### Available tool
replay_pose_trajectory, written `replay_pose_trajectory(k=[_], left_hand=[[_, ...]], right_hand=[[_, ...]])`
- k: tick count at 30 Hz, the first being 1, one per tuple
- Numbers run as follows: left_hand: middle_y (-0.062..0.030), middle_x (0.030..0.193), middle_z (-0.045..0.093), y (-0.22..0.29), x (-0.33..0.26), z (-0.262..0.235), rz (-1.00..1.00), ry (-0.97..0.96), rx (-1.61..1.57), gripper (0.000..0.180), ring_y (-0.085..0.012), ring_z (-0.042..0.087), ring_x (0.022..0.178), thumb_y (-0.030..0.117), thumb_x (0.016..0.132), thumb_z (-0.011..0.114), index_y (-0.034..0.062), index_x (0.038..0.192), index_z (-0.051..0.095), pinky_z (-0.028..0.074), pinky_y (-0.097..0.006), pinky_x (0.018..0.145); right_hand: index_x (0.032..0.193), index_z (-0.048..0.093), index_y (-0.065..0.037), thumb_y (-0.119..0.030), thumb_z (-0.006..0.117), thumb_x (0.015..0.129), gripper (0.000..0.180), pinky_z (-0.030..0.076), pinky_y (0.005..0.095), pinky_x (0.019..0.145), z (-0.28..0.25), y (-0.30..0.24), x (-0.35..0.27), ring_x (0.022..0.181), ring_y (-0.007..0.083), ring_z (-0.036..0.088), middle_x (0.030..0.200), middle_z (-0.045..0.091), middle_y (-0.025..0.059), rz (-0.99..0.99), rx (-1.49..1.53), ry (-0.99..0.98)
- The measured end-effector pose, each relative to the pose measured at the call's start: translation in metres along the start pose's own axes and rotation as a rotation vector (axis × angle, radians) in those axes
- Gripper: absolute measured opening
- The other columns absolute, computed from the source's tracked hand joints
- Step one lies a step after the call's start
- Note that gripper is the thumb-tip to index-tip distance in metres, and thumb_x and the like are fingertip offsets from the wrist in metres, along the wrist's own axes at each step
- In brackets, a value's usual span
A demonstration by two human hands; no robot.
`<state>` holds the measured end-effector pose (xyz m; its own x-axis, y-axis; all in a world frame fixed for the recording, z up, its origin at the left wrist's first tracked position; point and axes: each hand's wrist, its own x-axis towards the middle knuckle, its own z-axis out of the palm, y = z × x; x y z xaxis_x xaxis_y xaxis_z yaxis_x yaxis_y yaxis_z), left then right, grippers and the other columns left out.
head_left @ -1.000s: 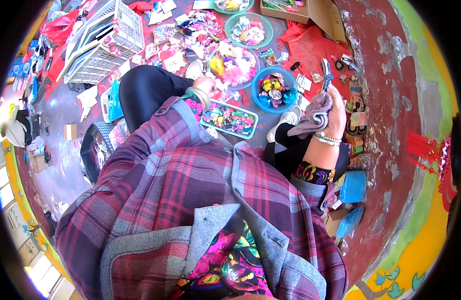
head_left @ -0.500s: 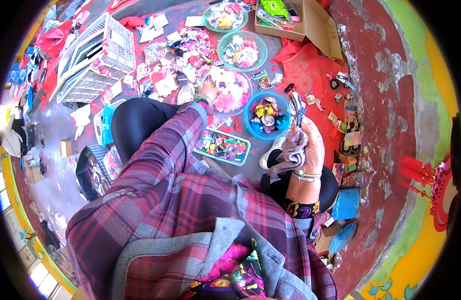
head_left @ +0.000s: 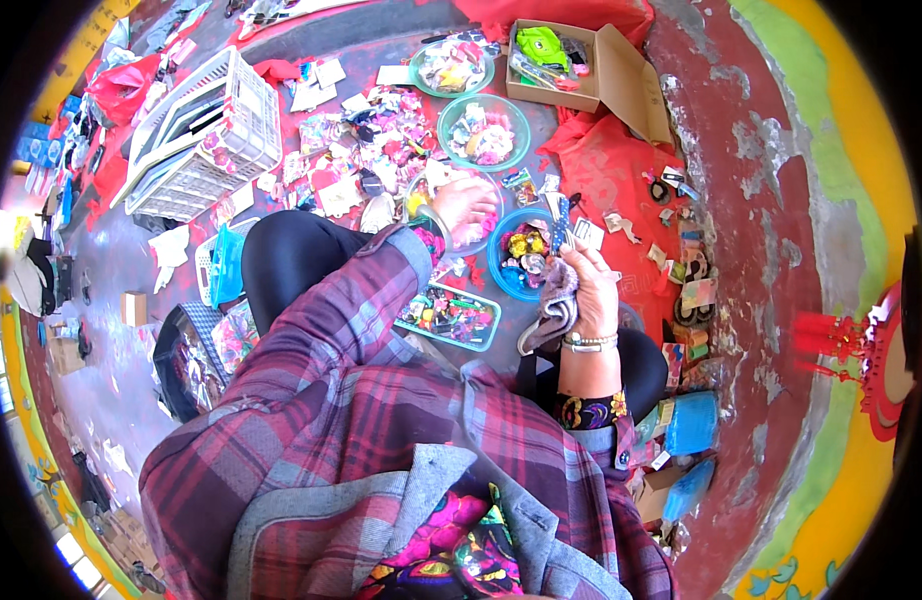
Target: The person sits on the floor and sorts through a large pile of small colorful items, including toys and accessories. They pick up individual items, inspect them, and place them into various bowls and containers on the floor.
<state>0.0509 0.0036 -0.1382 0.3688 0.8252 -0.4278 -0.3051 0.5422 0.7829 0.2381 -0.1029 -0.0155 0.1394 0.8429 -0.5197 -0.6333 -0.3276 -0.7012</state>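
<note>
Pinching a small blue patterned strip (head_left: 560,222) over the blue plastic bowl (head_left: 503,272) of trinkets, the right hand (head_left: 591,290) also clutches grey cloth (head_left: 553,312), while the left hand (head_left: 465,203), fingers spread, digs in a clear bowl (head_left: 417,196), with much of the floor's clutter seemingly unsorted.

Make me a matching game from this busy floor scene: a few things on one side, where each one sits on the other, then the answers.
Things:
1. white wire basket
2. cardboard box
3. blue bowl
4. rectangular tray of small colourful pieces

Places:
A. at the top of the picture, holding a bright green item
B. just left of the right hand, which holds a small blue thing and a grey cloth
C. between the person's knees, below the left hand
D. upper left, beyond the dark-clad knee

Pairs: 1-D, 2-A, 3-B, 4-C
</note>
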Motion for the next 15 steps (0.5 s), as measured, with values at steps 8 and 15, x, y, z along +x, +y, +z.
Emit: replay_pose_trajectory(k=[8, 15], left_hand=[[0.0002, 0.097, 0.056, 0.045, -0.087, 0.075, 0.033, -0.360, -0.002, 0.026, -0.0084, 0.053, 0.090, 0.018, 0.084, 0.056, 0.0061, 0.107, 0.052, 0.044, -0.024, 0.076], [-0.0008, 0.099, 0.056, 0.045, -0.099, 0.077, 0.120, -0.369, 0.012, 0.025, -0.0103, 0.053, 0.090, 0.011, 0.083, 0.056, 0.0052, 0.107, 0.052, 0.043, -0.025, 0.078]], right_hand=[[0.085, 0.061, 0.001, 0.003, 0.063, 0.073, 0.012, 0.044, 0.0189, 0.062, 0.008, 0.014, -0.010, 0.070, 0.0077, 0.055, 0.079, 0.059, 0.0007, -0.075, -0.134, -0.084], [0.085, 0.061, 0.001, 0.004, 0.062, 0.072, 0.013, 0.043, 0.0185, 0.063, 0.011, 0.021, -0.011, 0.071, 0.0071, 0.055, 0.080, 0.058, -0.0002, -0.178, -0.197, -0.108]])
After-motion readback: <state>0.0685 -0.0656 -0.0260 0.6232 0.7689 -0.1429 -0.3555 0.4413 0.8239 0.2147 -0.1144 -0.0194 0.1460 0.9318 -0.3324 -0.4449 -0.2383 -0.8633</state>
